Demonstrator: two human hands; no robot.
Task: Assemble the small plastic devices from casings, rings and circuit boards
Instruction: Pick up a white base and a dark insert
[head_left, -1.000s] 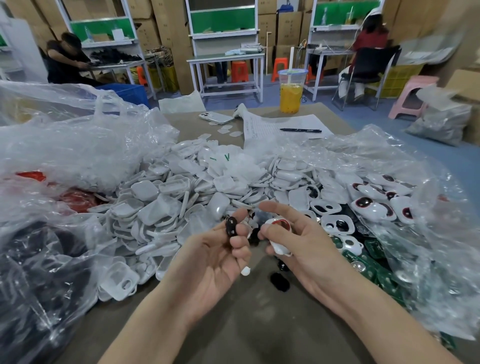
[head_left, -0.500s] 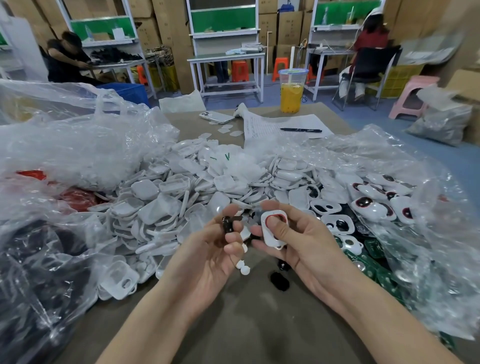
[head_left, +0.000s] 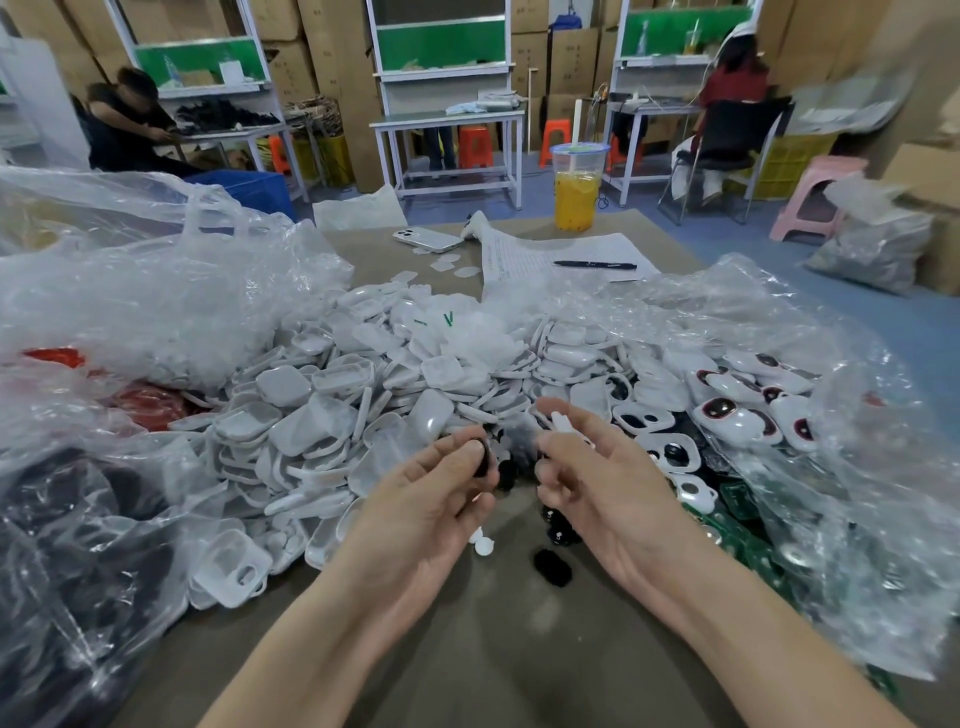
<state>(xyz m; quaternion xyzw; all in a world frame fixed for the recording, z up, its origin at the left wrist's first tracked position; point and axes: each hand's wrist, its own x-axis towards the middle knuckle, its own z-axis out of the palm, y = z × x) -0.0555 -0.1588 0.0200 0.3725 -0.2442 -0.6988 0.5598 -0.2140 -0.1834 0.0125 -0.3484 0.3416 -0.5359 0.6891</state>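
the brown surface (head_left: 467, 649) is banked on both sides by crumpled clear plastic bags (head_left: 130, 291), opened out so every part lies within your reach. between them the heap of white plastic casings (head_left: 337, 405) spreads across the middle, the raw stock straight ahead of you. to your right, white casings with dark red rings (head_left: 727, 415) lie grouped on the plastic, apparently further-along pieces kept apart from the bare shells, and green circuit boards (head_left: 737, 499) sit nearer you beside them.

your left hand (head_left: 426, 504) and right hand (head_left: 602, 483) hover close together above the front edge of the heap, palms turned inward, likely so the two parts can meet in plain sight. the right fingers (head_left: 553, 475) curl round a white casing (head_left: 562, 422), though blur hides how it is turned. the left fingers (head_left: 470, 449) pinch a small black oval piece (head_left: 484, 458) between thumb and forefinger, held just beside the casing, probably ready to seat in it.

below your hands, loose black pieces (head_left: 553, 566) and small white round buttons (head_left: 483, 543) lie on the surface, kept near for the next unit.
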